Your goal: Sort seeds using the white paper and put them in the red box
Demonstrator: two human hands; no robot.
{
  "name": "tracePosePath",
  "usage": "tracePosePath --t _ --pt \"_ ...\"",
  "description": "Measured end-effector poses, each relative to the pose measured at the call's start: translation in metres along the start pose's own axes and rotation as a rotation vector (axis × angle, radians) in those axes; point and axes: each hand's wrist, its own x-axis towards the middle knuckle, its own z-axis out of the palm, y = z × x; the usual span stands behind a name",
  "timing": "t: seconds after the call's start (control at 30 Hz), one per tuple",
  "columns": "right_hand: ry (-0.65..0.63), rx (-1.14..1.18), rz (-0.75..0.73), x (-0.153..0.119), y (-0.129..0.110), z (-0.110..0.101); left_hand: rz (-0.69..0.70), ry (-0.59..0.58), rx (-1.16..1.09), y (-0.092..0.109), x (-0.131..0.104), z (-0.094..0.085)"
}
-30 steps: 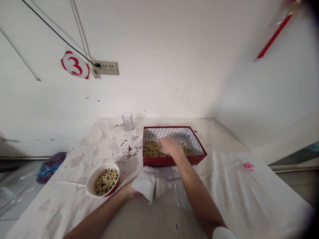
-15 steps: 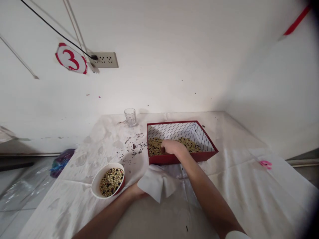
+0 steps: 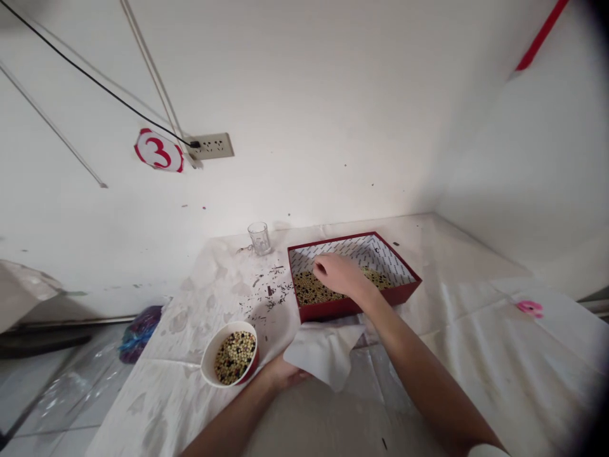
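Observation:
My right hand [image 3: 340, 274] is closed, its fingers curled together, above a red open box [image 3: 361, 304]. What those fingers hold, if anything, is hidden. Mixed pale and dark beans [image 3: 311, 289] cover the bottom of the box, which has a patterned white lining. Just in front of the box, my left hand [image 3: 287, 372] holds a limp white cloth [image 3: 323, 355] from underneath. The cloth hides most of its fingers. To the left of that hand stands a white paper bowl [image 3: 208, 365] with similar beans inside.
A clear glass [image 3: 259, 239] stands at the back, near the wall. Dark tea-like bits [image 3: 271, 295] are scattered left of the box. A pink object [image 3: 530, 309] lies at the right on the white-covered table [image 3: 162, 406]. A purple bag [image 3: 143, 333] sits beyond the left edge.
My right hand has lifted out of the beans in the box, fingers curled. My left hand stays with the cloth by the box front. The whole view has shifted and tilted slightly.

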Motion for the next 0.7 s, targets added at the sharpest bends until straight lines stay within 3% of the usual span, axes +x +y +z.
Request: tracePosePath --t 0.13,0.23,0.33,0.5,0.7 --pt "0.355 0.220 -0.287 -0.033 -0.015 -0.003 0.025 0.062 0.043 0.012 -0.007 0.016" --pt "0.570 0.294 -0.442 -0.066 -0.017 0.017 0.045 0.048 0.051 0.019 -0.011 0.025" --pt "0.713 0.267 -0.471 -0.099 -0.009 0.045 0.065 0.025 0.066 0.022 -0.012 0.031" --pt "0.760 0.337 -0.359 -0.139 0.003 0.086 0.126 -0.037 0.109 0.019 -0.011 0.037" --pt "0.732 0.404 -0.316 -0.147 -0.002 0.109 0.185 -0.056 0.160 0.019 -0.011 0.038"
